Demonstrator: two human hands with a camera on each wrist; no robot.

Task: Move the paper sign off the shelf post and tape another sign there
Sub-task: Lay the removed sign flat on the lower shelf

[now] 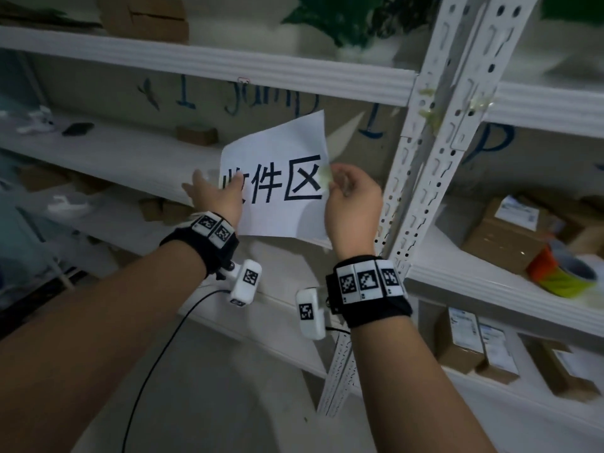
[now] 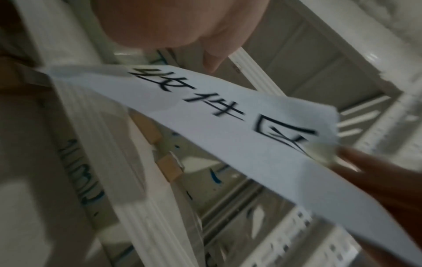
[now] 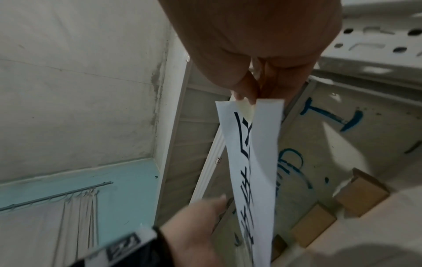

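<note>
A white paper sign with large black characters hangs free in front of the shelves, left of the perforated white shelf post. My right hand pinches its right edge, where a yellowish tape piece sticks; the right wrist view shows the pinch on the curled sign. My left hand lies flat over the sign's left part with its fingers straight. Yellowish tape remnants cling to the post. The left wrist view shows the sign running from my palm to the right hand's fingers.
Tape rolls, orange and green, sit on the right shelf beside cardboard boxes. More boxes stand on the shelf below. Small boxes lie on the left shelf. A green plant stands on top. A black cable hangs from my left wrist.
</note>
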